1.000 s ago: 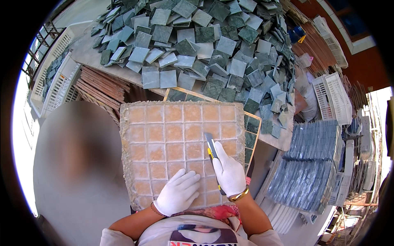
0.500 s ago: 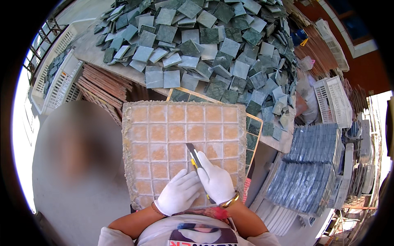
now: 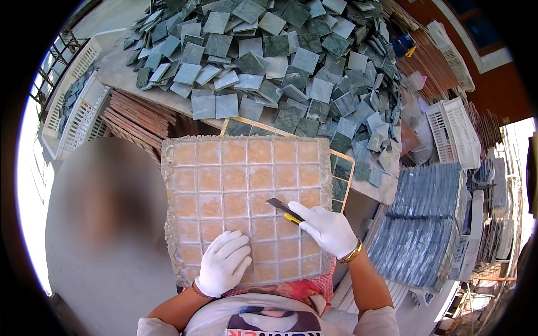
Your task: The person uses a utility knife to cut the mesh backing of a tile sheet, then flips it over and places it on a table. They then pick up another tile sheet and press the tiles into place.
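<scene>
Orange-tan, squarish slab with pale grid lines and a crusty grey border [image 3: 235, 182] lies level before the person's torso, mid-view. From the left, white perforated plastic crates [image 3: 84, 115] stand near the table's end, the rear one holding small green tiles. Next comes a stack of thin, reddish-brown flat boards [image 3: 137, 120], just beside the slab's upper left corner. The left hand in a white fabric glove [image 3: 224, 262] rests on the slab's lower part, its fingers close together and slightly bent; how hard they press, I cannot tell. Beyond the slab, a heap of square green and grey-green stone tiles [image 3: 280, 61] covers much of a pale table [image 3: 154, 98]. A thin light-wood frame holding dark green squares [image 3: 343, 156] shows from under the slab's far and right edges. Right of centre, a black-and-yellow utility knife [image 3: 288, 214] points up and leftward over the slab; whether its tip touches is unclear. The right hand, also white-gloved [image 3: 329, 231], pinches its handle between thumb and fingers, with a gold-coloured bracelet [image 3: 350, 251] at the wrist. Farther right stand blue-grey, glossy stacked bundles [image 3: 423, 193], with white slatted crates [image 3: 454, 134] behind them.
</scene>
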Demonstrator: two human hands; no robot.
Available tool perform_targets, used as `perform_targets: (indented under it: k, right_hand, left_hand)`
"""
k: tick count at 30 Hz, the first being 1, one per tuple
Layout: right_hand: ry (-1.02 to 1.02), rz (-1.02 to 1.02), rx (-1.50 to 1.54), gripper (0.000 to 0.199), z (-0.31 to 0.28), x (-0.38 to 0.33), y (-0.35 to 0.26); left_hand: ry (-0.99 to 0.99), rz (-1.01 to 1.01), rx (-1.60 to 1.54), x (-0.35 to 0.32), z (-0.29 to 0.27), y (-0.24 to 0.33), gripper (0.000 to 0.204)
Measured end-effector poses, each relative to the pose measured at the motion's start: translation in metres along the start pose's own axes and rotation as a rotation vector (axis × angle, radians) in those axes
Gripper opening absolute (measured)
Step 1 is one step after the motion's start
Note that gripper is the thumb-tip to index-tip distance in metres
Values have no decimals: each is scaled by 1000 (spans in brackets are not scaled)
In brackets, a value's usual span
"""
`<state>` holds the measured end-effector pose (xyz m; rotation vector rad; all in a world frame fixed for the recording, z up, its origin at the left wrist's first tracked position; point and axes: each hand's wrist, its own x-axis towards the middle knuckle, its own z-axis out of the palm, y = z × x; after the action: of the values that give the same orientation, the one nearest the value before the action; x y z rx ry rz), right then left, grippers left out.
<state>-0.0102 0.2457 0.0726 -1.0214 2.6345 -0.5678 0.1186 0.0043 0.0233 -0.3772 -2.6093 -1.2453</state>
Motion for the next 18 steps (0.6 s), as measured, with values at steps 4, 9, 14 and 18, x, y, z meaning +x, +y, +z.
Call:
perform_targets:
  k: [4,9,14,18]
  right_hand:
    - [-46,-56,-159,43,-13,20,16]
    - [-116,-60,-203,40,-15,31,17]
    - [-140,-82,-237,42,-14,29,16]
    - [-252,-173,-256,45,-15,17,22]
  left_hand:
    - [-20,30,13,-2,-1,-5,21]
    - [-38,43,15,-2,1,-8,23]
    - [-55,45,36,-3,1,-11,23]
    - [-57,47,34,-7,2,-12,22]
